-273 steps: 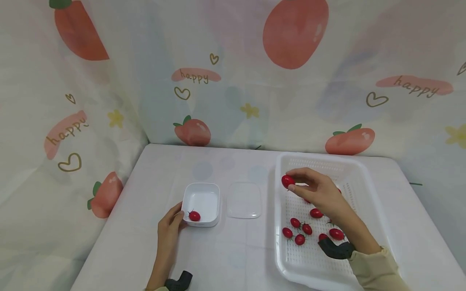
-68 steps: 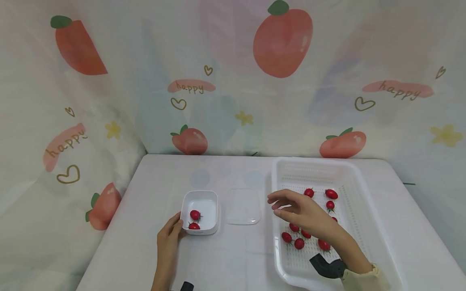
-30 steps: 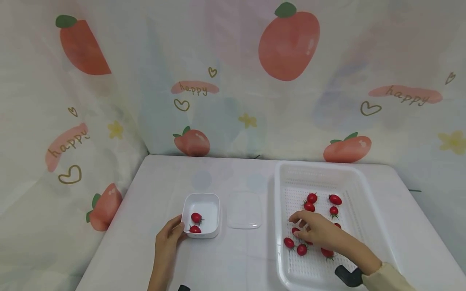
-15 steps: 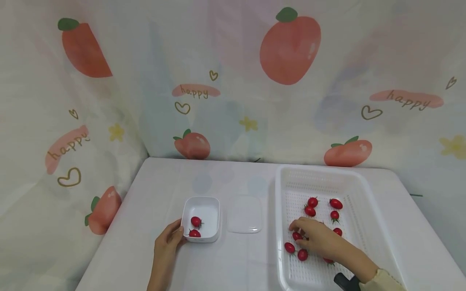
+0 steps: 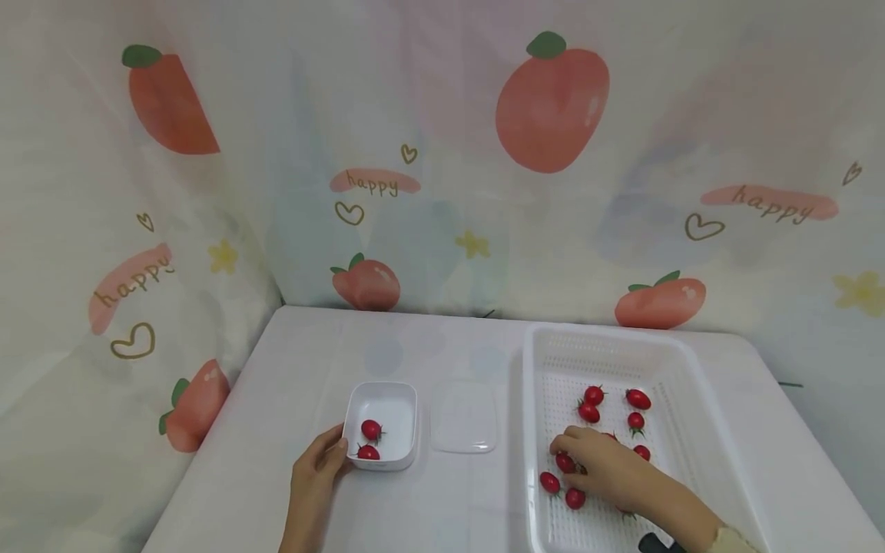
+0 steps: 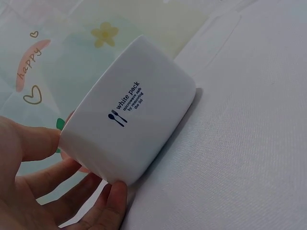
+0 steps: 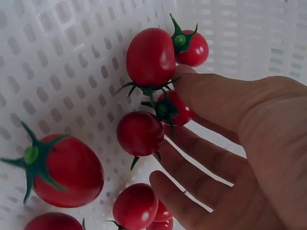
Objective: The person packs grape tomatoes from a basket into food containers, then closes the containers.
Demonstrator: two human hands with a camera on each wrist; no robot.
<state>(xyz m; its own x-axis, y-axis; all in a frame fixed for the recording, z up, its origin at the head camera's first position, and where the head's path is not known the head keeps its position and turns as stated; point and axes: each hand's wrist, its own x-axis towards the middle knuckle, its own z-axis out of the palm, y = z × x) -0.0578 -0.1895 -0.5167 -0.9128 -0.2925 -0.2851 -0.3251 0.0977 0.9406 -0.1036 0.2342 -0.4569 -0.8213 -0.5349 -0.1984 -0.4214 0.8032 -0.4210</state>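
Note:
A small white container [image 5: 397, 399] holds two cherry tomatoes [image 5: 371, 429]. My left hand [image 5: 325, 461] holds its near left corner; in the left wrist view the left hand [image 6: 86, 165] has the thumb on one wall and the fingers under the container [image 6: 139, 105]. A white perforated basket [image 5: 681, 430] on the right holds several cherry tomatoes [image 5: 594, 395]. My right hand [image 5: 563, 455] is down among them. In the right wrist view the right hand [image 7: 177, 117] pinches one cherry tomato [image 7: 169, 106] between thumb and forefinger, with other tomatoes [image 7: 149, 57] touching it.
A clear lid [image 5: 465, 416] lies flat between the container and the basket. The white table [image 5: 311, 353] is walled at the back and left by a fruit-printed cloth [image 5: 442, 192]. The basket's raised rim [image 5: 528, 461] stands between the two hands.
My right hand went from above the basket's left rim down to the tomatoes and closed its thumb and finger on one. The left hand stayed on the container.

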